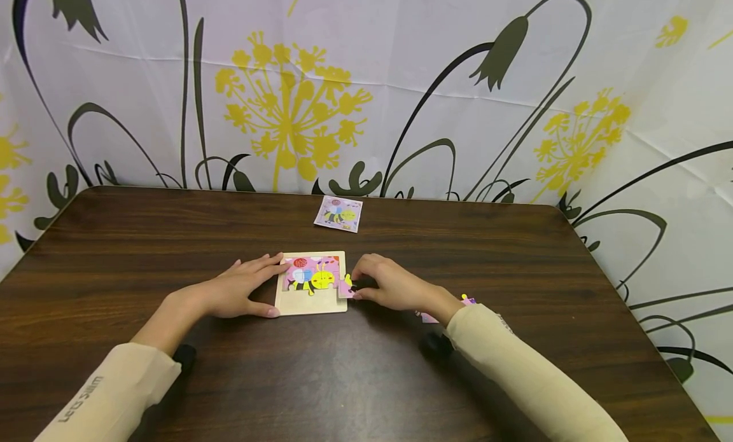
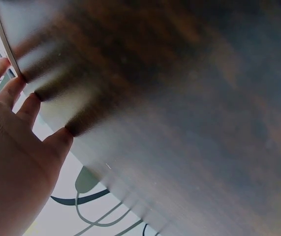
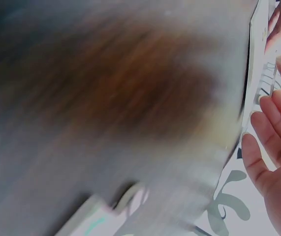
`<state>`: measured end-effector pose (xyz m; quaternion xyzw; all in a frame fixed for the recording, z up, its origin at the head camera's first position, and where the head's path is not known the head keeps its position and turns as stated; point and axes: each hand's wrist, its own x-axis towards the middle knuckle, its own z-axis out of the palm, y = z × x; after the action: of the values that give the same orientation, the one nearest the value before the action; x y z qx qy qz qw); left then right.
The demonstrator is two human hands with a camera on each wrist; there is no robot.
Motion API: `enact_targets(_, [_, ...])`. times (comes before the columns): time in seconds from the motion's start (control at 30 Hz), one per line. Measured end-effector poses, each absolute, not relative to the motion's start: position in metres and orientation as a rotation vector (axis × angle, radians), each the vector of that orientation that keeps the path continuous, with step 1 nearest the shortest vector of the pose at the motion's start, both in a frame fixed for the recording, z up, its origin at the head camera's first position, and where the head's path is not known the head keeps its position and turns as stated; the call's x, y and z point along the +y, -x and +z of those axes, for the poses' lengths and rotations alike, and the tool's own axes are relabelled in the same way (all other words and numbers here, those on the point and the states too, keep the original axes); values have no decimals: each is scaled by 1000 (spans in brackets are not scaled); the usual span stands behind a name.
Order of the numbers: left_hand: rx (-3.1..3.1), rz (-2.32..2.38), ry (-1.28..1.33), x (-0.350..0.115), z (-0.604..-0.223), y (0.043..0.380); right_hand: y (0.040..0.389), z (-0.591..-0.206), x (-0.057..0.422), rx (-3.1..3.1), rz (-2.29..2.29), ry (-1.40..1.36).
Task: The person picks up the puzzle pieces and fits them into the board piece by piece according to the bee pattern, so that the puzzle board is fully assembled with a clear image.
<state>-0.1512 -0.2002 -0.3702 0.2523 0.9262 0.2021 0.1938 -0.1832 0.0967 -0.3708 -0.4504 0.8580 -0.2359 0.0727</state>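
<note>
A shallow wooden puzzle tray (image 1: 300, 305) lies on the table, its upper part filled with joined pieces that show a yellow and black bee (image 1: 312, 278). My left hand (image 1: 237, 290) rests at the tray's left side, fingers spread, fingertips on its upper rim and thumb by the lower left corner. With thumb and fingers, my right hand (image 1: 395, 286) pinches a pink and yellow puzzle piece (image 1: 345, 289) that overlaps the tray's right rim, beside the joined pieces. In the right wrist view the tray (image 3: 254, 64) appears edge-on, past the curled fingers (image 3: 277, 125).
A square bee picture card (image 1: 339, 214) lies behind the tray near the table's far edge. Loose puzzle pieces (image 1: 428, 318) sit partly hidden by my right forearm; one piece (image 3: 101, 219) shows low in the right wrist view. A flower-patterned cloth (image 1: 412, 79) hangs behind the table.
</note>
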Motion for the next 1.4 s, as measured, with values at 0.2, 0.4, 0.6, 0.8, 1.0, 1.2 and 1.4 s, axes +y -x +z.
enact_targets(0.2, [2596,565,-712,-201,-371,151,185,-370,82,2553,-678,1340])
enact_targets(0.4, [2594,567,-711,-200,-370,152,186,-370,68,2554,-669,1401])
enact_targets(0.6, [2594,573,-719,-200,-369,151,187,-370,54,2537,-664,1423])
enact_targets(0.8, [2592,578,-724,-200,-369,151,185,-370,40,2518,-616,1405])
enact_targets(1.0, [2592,589,-731,-200,-369,151,184,-370,27,2517,-609,1440])
enact_targets(1.2, [2594,600,-738,-201,-370,152,182,-372,19,2538,-548,1464])
enact_targets(1.4, [2598,597,-746,-201,-372,153,180,-374,14,2564,-510,1444])
